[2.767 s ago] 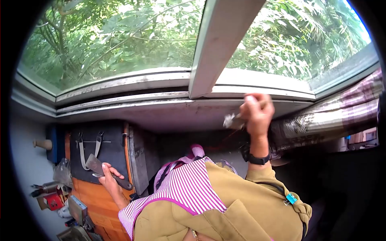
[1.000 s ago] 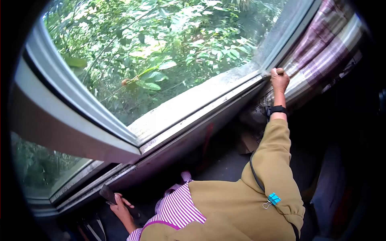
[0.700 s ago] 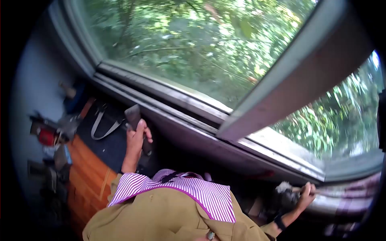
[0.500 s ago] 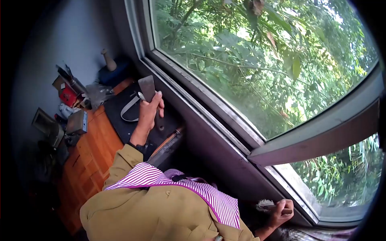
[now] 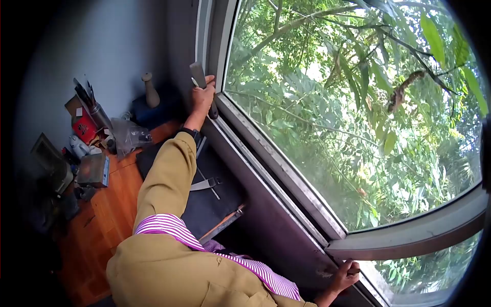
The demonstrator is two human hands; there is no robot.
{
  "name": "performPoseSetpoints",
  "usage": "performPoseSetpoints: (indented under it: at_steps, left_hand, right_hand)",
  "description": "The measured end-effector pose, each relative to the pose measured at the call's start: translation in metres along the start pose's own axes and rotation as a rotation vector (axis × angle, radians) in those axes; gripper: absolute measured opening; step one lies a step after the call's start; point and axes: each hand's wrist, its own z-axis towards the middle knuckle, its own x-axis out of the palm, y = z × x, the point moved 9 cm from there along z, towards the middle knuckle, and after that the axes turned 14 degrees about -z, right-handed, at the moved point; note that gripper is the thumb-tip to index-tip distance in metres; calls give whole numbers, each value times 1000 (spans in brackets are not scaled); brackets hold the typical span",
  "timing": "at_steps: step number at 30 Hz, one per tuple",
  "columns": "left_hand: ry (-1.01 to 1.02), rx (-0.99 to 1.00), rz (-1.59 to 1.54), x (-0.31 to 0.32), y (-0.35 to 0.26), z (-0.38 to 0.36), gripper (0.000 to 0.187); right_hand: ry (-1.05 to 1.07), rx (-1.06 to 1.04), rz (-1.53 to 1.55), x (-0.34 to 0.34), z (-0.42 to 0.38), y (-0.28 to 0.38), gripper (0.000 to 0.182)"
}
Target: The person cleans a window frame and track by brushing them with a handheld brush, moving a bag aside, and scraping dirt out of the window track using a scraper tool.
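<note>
My left hand (image 5: 203, 97), at the upper left, is closed around a putty knife (image 5: 197, 72) with a flat grey blade pointing up. The end of its dark handle shows below the fist, close to the window track. The fingers overlap the corner of the grey window frame (image 5: 221, 98) in this view. At the lower right, my right hand (image 5: 341, 280) is wrapped round a small brush with a wooden handle (image 5: 354, 271). Its pale bristles (image 5: 323, 274) are blurred against the dark wall below the sill.
A wooden desk (image 5: 110, 197) stands on the left with a dark mat (image 5: 217, 204) and a grey strap (image 5: 204, 184). Toward the wall are a pen holder (image 5: 99, 116), a red packet (image 5: 83, 129), a small box (image 5: 93, 170) and a plastic bag (image 5: 130, 138). Foliage fills the window.
My left hand has reached up and forward with the putty knife, from above the desk mat to the window frame. My right hand has shifted slightly with the brush, and the view has turned.
</note>
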Motion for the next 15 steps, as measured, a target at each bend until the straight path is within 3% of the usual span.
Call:
performPoseSetpoints:
  at_steps: [1, 3, 5, 7, 9, 10, 11, 15]
  left_hand:
    - [-4, 6, -6, -1, 7, 9, 31]
    - [-19, 334, 309, 2, -11, 19, 31]
    - [-71, 339, 197, 4, -13, 20, 31]
    - [-25, 432, 440, 12, -24, 10, 31]
    - [-19, 440, 534, 15, -29, 11, 29]
    - [0, 388, 407, 12, -24, 18, 29]
    - [17, 328, 281, 8, -17, 22, 29]
    - [84, 286, 274, 5, -11, 24, 28]
  right_hand:
    - [5, 10, 10, 4, 2, -1, 24]
    - [23, 4, 7, 6, 2, -7, 23]
    - [-19, 57, 87, 7, -2, -19, 24]
    - [-20, 56, 111, 9, -2, -18, 26]
    - [25, 115, 148, 12, -2, -22, 27]
    - [-24, 21, 72, 8, -2, -14, 27]
    - [-38, 81, 64, 7, -5, -30, 26]
    - [-81, -54, -8, 7, -2, -6, 24]
